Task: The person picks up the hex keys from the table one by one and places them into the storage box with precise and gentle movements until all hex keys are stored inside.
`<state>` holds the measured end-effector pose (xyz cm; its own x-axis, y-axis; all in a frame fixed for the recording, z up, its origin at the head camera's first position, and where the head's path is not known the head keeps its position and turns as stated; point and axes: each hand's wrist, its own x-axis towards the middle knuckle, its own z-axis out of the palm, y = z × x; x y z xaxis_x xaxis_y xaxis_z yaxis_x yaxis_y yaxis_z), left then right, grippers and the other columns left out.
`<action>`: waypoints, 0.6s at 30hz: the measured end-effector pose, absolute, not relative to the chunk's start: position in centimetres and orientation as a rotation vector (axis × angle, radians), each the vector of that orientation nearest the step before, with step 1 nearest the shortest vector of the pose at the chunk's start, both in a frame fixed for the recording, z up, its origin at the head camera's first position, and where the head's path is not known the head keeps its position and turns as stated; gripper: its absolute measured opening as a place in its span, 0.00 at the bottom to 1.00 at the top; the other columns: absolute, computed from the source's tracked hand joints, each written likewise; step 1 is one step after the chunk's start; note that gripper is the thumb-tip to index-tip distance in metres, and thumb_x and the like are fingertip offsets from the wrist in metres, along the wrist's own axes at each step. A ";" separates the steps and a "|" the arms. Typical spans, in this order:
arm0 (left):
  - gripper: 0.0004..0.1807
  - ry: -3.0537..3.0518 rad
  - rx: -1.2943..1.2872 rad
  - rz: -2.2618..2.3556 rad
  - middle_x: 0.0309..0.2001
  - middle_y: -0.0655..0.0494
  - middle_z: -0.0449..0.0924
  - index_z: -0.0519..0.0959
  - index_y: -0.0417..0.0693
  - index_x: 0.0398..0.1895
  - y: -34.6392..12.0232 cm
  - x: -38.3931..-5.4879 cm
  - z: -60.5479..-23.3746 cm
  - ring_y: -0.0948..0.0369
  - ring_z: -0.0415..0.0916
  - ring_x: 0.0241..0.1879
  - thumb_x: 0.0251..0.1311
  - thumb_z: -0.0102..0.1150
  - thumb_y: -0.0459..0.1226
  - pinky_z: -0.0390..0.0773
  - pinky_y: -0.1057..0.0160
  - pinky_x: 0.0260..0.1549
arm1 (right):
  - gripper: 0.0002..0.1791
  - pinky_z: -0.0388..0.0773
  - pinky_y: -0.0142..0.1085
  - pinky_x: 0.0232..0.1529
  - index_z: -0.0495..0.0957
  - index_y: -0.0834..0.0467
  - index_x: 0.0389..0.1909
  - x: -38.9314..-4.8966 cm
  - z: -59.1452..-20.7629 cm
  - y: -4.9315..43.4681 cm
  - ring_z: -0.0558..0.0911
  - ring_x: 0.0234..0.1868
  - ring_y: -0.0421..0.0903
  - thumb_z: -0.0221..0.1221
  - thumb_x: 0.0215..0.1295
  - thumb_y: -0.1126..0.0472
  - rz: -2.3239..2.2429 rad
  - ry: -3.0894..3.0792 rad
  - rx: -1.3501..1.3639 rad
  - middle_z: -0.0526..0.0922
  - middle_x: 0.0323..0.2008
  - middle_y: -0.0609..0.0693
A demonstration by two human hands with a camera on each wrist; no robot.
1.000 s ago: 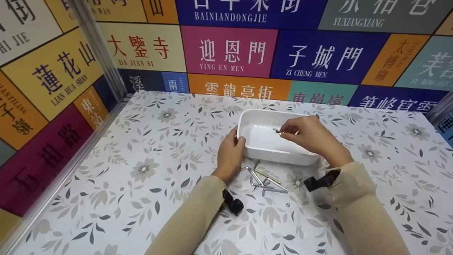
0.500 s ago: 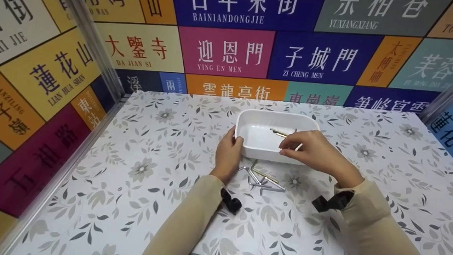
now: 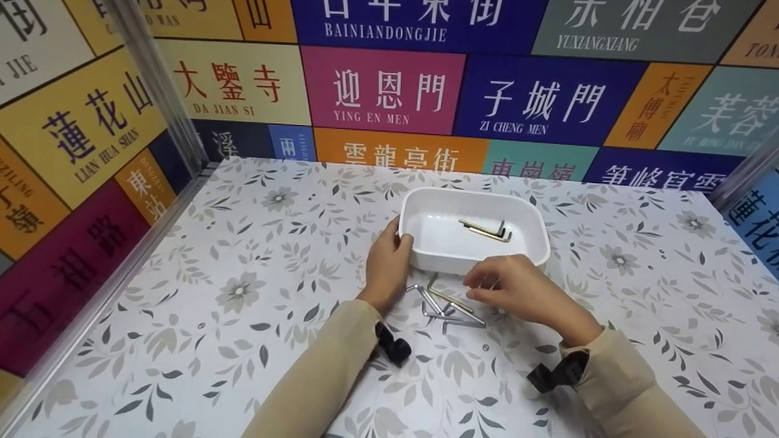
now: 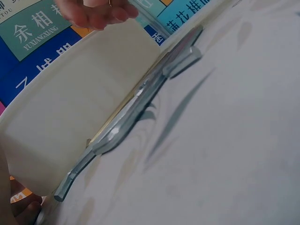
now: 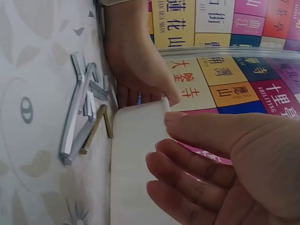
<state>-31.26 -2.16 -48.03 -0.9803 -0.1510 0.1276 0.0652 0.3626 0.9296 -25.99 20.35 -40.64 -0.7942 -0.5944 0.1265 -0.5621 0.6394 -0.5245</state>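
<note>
My left hand (image 3: 386,267) grips the left end of a white plastic tub (image 3: 435,261), thumb at the rim. Inside the tub lie several brass-coloured hex keys (image 3: 487,233), toward its right half. My right hand (image 3: 520,293) hovers just in front of the tub's near wall, fingers loosely bent and nothing between them. On the table before the tub, between both hands, is a loose pile of silver hex keys (image 3: 431,300) with a brass-coloured hex key (image 3: 451,298) among them. The right wrist view shows the pile (image 5: 70,122) beside the tub's wall (image 5: 136,159).
A floral-patterned cloth (image 3: 292,377) covers the table. Behind the table stands a wall of coloured sign panels (image 3: 383,91), with another sign panel wall (image 3: 79,201) along the left edge. Black wrist cameras (image 3: 398,351) are strapped to both sleeves.
My right hand has let go of brass-coloured hex key in the tub and drawn back over the near rim toward the pile. The left hand keeps its grip on the tub.
</note>
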 end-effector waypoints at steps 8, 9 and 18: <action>0.31 -2.423 0.050 -1.642 0.68 0.51 0.76 0.67 0.54 0.75 -2.2 -31.2 -48.0 0.55 0.73 0.68 0.68 0.45 0.45 0.69 0.55 0.71 | 0.05 0.81 0.32 0.36 0.88 0.58 0.34 -26.0 -42.0 19.5 0.83 0.31 0.37 0.68 0.55 0.67 -0.782 2.747 -1.118 0.88 0.29 0.47; 0.31 -2.422 0.052 -1.646 0.68 0.51 0.76 0.67 0.54 0.75 -2.2 -31.3 -47.9 0.55 0.72 0.69 0.68 0.45 0.45 0.69 0.55 0.71 | 0.05 0.80 0.32 0.35 0.88 0.58 0.34 -26.0 -42.1 19.4 0.83 0.31 0.37 0.68 0.55 0.67 -0.781 2.737 -1.128 0.88 0.29 0.47; 0.31 -2.426 0.087 -1.674 0.68 0.52 0.76 0.66 0.56 0.75 -2.2 -31.1 -47.8 0.55 0.72 0.69 0.68 0.45 0.45 0.68 0.55 0.72 | 0.05 0.80 0.30 0.36 0.87 0.57 0.32 -26.0 -42.9 19.1 0.83 0.31 0.36 0.69 0.54 0.67 -0.809 2.682 -1.065 0.88 0.29 0.48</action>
